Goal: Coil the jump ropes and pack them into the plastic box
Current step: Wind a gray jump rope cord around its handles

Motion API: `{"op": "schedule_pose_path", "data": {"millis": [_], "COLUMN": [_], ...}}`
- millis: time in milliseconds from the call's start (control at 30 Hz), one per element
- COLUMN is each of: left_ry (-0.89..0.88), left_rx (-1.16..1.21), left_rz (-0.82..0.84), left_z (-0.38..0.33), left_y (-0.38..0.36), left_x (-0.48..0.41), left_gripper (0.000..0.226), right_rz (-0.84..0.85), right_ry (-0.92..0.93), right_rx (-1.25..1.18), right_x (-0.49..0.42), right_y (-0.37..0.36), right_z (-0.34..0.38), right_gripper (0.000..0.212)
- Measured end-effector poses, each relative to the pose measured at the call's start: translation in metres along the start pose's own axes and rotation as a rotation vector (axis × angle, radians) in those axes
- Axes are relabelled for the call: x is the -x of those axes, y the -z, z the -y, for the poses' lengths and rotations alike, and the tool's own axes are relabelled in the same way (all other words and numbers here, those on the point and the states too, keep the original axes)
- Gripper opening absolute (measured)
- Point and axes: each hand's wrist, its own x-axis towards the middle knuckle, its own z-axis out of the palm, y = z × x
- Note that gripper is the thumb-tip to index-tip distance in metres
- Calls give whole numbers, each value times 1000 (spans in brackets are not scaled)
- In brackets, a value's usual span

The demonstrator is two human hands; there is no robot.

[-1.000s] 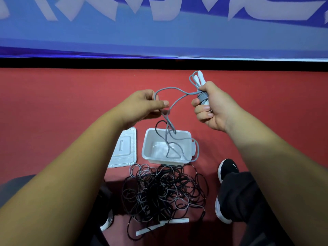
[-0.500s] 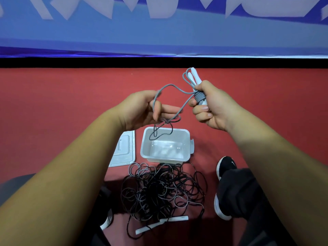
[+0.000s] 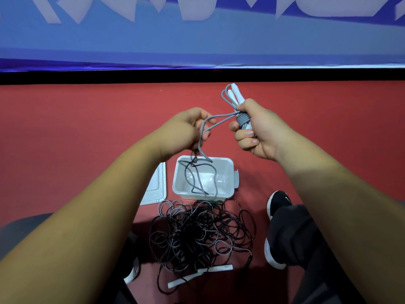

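Grey cord jump rope [image 3: 219, 119] held in both hands above the open box

Right hand [image 3: 257, 131] grips the paired white plastic handles [image 3: 236, 94], grey turns wound round them; left hand [image 3: 186, 130] pinches the loose run, which hangs over the translucent white rectangular plastic box [image 3: 231, 178] on the red floor [image 3: 76, 132]. Contact with box: cannot tell. Flat white lid [image 3: 156, 187] just left of box; tangled heap of black and grey ropes [image 3: 197, 233] on its near side

I count two hands, left hand [image 3: 186, 130] and right hand [image 3: 256, 128]; one plastic box [image 3: 233, 172]; one lid [image 3: 155, 189]; one held grey jump rope [image 3: 219, 118]; one tangled pile [image 3: 197, 233], ropes uncountable; two loose white handles [image 3: 219, 268].
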Motion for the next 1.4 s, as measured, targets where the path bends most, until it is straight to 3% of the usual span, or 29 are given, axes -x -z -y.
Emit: {"op": "schedule_pose_path", "data": {"millis": [67,133,300,467,567,667,800,933,1067,1200,1400], "left_ry": [-26,-30,-19,65,73,-4,-89,-81,-64,-62,-37], "left_rx": [-306,-469,-98,254,224,122,180,190,-222,-685,-603], "left_rz": [-66,-148,-226,-160,-137,-126,-71,55,73,-97,-104], "left_z": [0,0,-8,-12,-9,-1,4,-1,-7,-5,15], "left_y": [1,-1,1,4,5,2,7,11,15,21,23], "left_x": [-1,-1,0,3,-1,-2,1,5,6,3,-5], "left_gripper": [54,52,51,53,63,46,30,33,45,14,13], "right_rz": [20,37,24,2,-1,-4,9,49,116,197,318], "right_ry": [-16,-33,-42,-35,-33,-25,-27,-40,-81,-152,-257], "right_rx": [-20,-33,-45,-53,-50,-60,-83,-126,-98,-9,43], "right_x": [2,2,1,-1,-1,-1,-1,1,7,11,17], "right_y": [-2,-3,-4,-2,-1,1,3,4,6,1,-3], "right_z": [0,-1,-2,-1,-1,0,2,6,9,3,2], "right_gripper": [12,11,10,10,10,10,11,13,16,23,26]}}
